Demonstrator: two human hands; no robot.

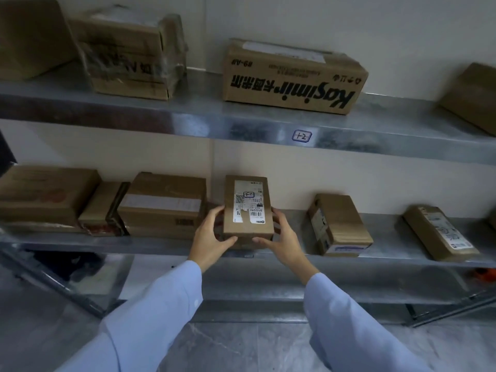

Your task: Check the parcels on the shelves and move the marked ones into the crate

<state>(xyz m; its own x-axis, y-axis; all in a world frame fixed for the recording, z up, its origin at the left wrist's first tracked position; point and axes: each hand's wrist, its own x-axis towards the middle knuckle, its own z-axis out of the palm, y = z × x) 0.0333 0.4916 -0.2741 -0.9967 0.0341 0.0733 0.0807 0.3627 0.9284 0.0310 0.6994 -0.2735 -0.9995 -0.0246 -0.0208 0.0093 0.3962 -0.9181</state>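
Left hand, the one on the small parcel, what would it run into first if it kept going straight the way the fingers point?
Probably the parcel itself: the left hand already touches its left side. Past that, the shelf's back wall, though depth is unclear.

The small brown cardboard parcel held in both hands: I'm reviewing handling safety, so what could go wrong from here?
1. The small brown cardboard parcel is pinched only near its front end by the left hand and right hand, so it might tip or slip.
2. The wide taped cardboard box sits close on its left and could be knocked.
3. No crate is in view, so the carry is unplanned.
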